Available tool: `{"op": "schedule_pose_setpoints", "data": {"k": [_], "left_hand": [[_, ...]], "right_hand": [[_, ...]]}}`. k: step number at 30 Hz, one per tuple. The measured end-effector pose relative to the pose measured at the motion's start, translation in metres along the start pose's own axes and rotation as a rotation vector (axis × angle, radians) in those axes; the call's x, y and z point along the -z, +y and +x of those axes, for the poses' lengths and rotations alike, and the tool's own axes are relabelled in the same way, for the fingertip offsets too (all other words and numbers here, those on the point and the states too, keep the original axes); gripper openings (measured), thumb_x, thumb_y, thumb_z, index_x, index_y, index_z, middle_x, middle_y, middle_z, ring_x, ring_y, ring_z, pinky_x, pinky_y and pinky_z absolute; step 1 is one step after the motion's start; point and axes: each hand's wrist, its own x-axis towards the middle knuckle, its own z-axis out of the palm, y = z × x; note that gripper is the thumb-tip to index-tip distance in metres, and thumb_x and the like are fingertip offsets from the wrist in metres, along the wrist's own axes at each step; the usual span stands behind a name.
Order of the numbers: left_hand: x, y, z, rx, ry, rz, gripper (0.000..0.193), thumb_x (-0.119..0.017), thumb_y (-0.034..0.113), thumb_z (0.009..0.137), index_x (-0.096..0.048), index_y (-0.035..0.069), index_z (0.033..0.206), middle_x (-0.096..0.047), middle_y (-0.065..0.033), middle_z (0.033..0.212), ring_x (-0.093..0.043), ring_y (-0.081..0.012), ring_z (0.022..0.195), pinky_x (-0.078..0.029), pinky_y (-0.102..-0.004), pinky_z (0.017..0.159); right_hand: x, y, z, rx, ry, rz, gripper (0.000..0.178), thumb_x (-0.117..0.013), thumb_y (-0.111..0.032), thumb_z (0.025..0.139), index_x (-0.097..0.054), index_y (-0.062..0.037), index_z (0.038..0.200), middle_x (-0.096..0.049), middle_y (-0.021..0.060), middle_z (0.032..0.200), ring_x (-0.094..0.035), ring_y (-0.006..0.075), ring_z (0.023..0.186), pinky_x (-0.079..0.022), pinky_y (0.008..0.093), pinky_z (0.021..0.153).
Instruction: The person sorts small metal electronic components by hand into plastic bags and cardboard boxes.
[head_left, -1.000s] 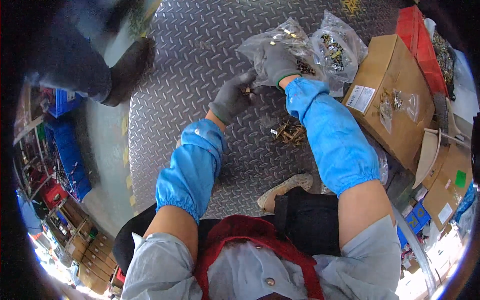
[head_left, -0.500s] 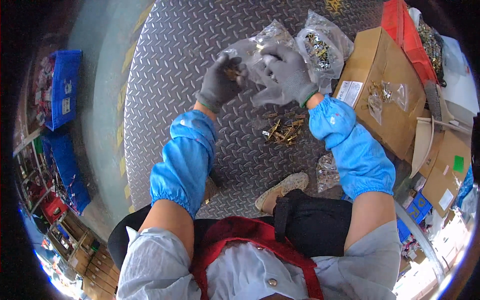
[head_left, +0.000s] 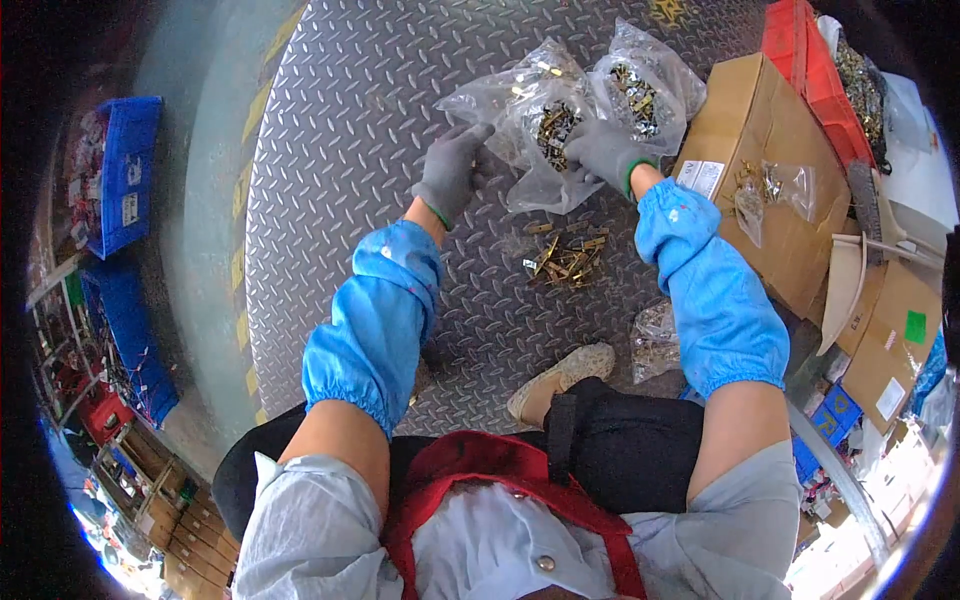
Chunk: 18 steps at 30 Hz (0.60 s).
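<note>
A clear plastic bag (head_left: 550, 186) of small brass-coloured and silvery metal parts lies on the tread-plate floor, its mouth spread toward me. My left hand (head_left: 452, 172), in a grey glove, is closed at the bag's left edge, its fingertips partly hidden. On the right side, my gloved right hand (head_left: 610, 157) pinches the film beside the parts. A second bag of metal parts (head_left: 637, 98) stands just behind my right hand. Nearer to me, a loose pile of brass-coloured strips (head_left: 572, 260) rests on the metal floor.
An open-sided cardboard box (head_left: 765, 190) with small bags on it stands at the right, beside a red container (head_left: 818, 85). Another small clear bag (head_left: 655, 342) lies near my shoe (head_left: 565, 380). Blue bins (head_left: 132, 178) line the far left.
The metal parts in my left hand no longer show. My right hand has moved right and slightly down, and the bag's contents have come into view between my hands.
</note>
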Motion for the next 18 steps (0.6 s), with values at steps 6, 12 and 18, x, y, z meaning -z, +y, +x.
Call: {"op": "schedule_pose_setpoints", "data": {"k": [6, 12, 18], "left_hand": [[-0.042, 0.016, -0.012, -0.359, 0.094, 0.329, 0.038, -0.062, 0.024, 0.084, -0.058, -0.001, 0.113, -0.062, -0.0066, 0.074, -0.056, -0.0111, 0.059, -0.044, -0.0242, 0.051], [-0.078, 0.029, -0.022, -0.776, -0.132, 0.581, 0.032, -0.06, 0.02, 0.085, -0.059, 0.003, 0.113, -0.064, -0.0035, 0.086, -0.056, -0.0101, 0.073, -0.046, -0.0231, 0.067], [-0.082, 0.028, -0.011, -0.04, -0.232, 0.598, 0.028, -0.057, 0.017, 0.083, -0.062, 0.004, 0.107, -0.052, -0.0017, 0.062, -0.044, -0.0097, 0.045, -0.039, -0.0276, 0.041]], "right_hand": [[-0.036, -0.021, 0.001, 0.158, 0.44, 0.428, 0.035, -0.063, -0.023, 0.078, -0.059, 0.0004, 0.104, -0.062, 0.0156, 0.101, -0.059, 0.0216, 0.092, -0.047, 0.0348, 0.078], [-0.036, -0.003, 0.023, 0.323, 0.787, -0.199, 0.033, -0.062, -0.022, 0.073, -0.059, -0.0035, 0.1, -0.06, 0.0187, 0.097, -0.057, 0.0346, 0.092, -0.045, 0.0406, 0.081], [-0.023, 0.003, 0.024, 0.414, 0.545, -0.293, 0.026, -0.06, -0.017, 0.071, -0.063, -0.0086, 0.095, -0.059, 0.0206, 0.101, -0.056, 0.0369, 0.096, -0.045, 0.0435, 0.084]]}}
